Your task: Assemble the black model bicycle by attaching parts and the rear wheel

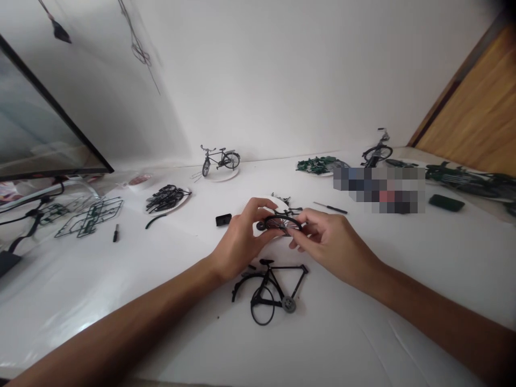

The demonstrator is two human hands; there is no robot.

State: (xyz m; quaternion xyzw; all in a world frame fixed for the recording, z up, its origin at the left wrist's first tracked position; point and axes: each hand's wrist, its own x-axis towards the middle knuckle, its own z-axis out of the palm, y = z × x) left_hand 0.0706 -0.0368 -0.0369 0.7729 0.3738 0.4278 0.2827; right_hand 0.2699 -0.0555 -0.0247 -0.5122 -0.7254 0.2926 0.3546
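Observation:
Both hands are at the middle of the white table. My left hand (pixel 241 240) grips a small black spoked model bicycle wheel (pixel 282 224) from the left, and my right hand (pixel 328 243) pinches its right side with thumb and fingers. The hands partly hide the wheel. Just below them lies a black model bicycle frame (pixel 271 280), without wheels. A curved black mudguard (pixel 244 280), a thin black loop of chain (pixel 262 307) and a grey sprocket (pixel 288 304) are attached to or lying against it.
A white plate (pixel 278 203) sits behind the hands. Nearby are a black block (pixel 223 219) and a small screwdriver (pixel 330 208). Further back are finished model bicycles (pixel 221 160), a plate of black parts (pixel 167 199), green parts sprues (pixel 88 220), and a monitor (pixel 40 118) at left.

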